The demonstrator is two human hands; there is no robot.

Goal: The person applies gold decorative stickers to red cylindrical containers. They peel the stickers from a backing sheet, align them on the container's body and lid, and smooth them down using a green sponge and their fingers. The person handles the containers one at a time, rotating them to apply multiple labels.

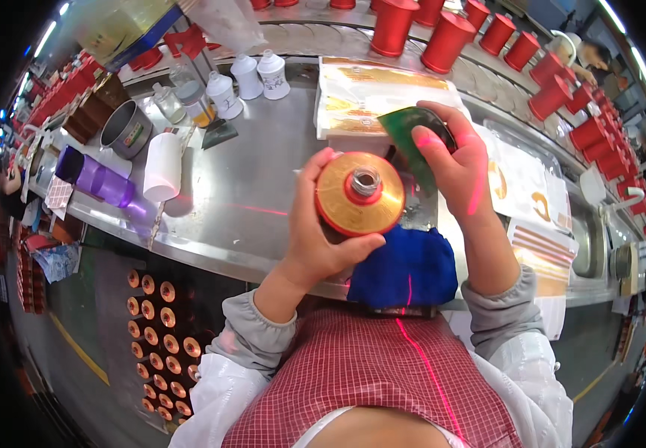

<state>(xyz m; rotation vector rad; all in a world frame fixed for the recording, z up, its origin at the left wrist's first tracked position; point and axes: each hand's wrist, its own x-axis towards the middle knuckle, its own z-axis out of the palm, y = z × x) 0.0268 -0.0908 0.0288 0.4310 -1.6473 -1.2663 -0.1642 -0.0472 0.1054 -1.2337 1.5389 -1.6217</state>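
My left hand [309, 250] is wrapped round a red glass bottle [338, 196] with a gold top and a clear threaded neck. The neck points up toward me. Right of the bottle and a little farther off, my right hand [454, 160] grips a green scraper [407, 133] with a black back edge. The blade hangs close to the bottle; whether they touch I cannot tell. Below both hands a dark blue cloth [405, 269] lies over a block at the table's front edge. A pink laser line crosses my right wrist, the cloth and my checked apron.
Decal sheets [383, 78] lie on the steel table [256, 172]. White bottles [271, 75], a paper roll [162, 166], a purple tumbler [95, 179] and a metal pot [126, 128] stand leftward. Red bottles [450, 41] line the conveyor behind. Several gold-topped bottles [168, 317] stand low at left.
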